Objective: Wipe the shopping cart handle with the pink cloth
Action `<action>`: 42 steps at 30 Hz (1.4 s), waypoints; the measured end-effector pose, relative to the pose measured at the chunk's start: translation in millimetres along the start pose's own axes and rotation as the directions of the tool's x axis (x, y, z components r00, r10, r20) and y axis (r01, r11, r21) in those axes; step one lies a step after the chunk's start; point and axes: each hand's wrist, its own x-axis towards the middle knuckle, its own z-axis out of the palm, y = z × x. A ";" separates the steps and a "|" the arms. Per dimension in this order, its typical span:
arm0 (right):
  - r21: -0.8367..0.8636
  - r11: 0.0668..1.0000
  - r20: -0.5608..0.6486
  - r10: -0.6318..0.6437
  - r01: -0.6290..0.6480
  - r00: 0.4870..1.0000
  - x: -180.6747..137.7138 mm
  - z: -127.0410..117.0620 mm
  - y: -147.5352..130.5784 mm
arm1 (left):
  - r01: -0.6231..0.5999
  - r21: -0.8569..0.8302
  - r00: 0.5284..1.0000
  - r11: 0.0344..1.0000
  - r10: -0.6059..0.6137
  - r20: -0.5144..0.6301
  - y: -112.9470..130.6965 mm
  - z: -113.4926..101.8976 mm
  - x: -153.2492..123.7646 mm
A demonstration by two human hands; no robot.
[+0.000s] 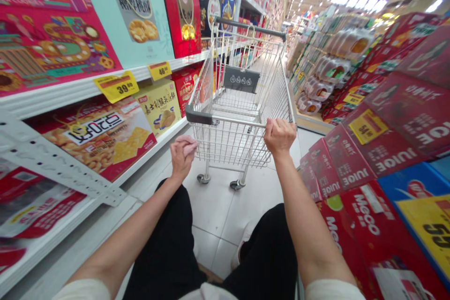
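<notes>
A metal wire shopping cart stands in front of me, with a dark handlebar at its far end and a black corner guard at its near left. My right hand is wrapped around the near rim, by the right corner. Crumpled pink cloth sits in the closed fingers of my left hand, just left of the basket and below the corner guard. A dark sign with pale marks is fixed inside the basket.
White shelves with boxed cookies and crackers run along the left, yellow price tags on their edge. Stacked red juice cartons crowd the right side. Tiled floor lies under the cart's wheels.
</notes>
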 end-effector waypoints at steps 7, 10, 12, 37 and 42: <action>-0.006 1.000 -0.041 0.012 -0.012 0.999 -0.9 2.7 1.4 | 0.074 -0.102 0.995 0.992 -0.080 -0.055 15.0 20.3 33.0; 0.014 0.997 -0.027 0.072 -0.072 0.997 0.3 4.1 1.2 | 0.102 -0.105 0.993 0.989 -0.108 -0.055 18.5 29.4 23.0; 0.024 0.993 -0.023 0.120 -0.120 0.992 0.4 5.1 2.7 | 0.135 -0.085 0.987 0.987 -0.142 -0.073 23.8 35.2 11.9; 0.009 0.992 -0.023 0.127 -0.127 0.992 -3.1 -2.2 2.1 | 0.325 -0.111 0.937 0.939 -0.336 -0.098 123.3 83.1 -42.2; 0.028 0.992 -0.016 0.125 -0.124 0.992 -3.0 -3.8 0.2 | 0.404 -0.076 0.859 0.911 -0.407 -0.310 79.8 49.4 -22.5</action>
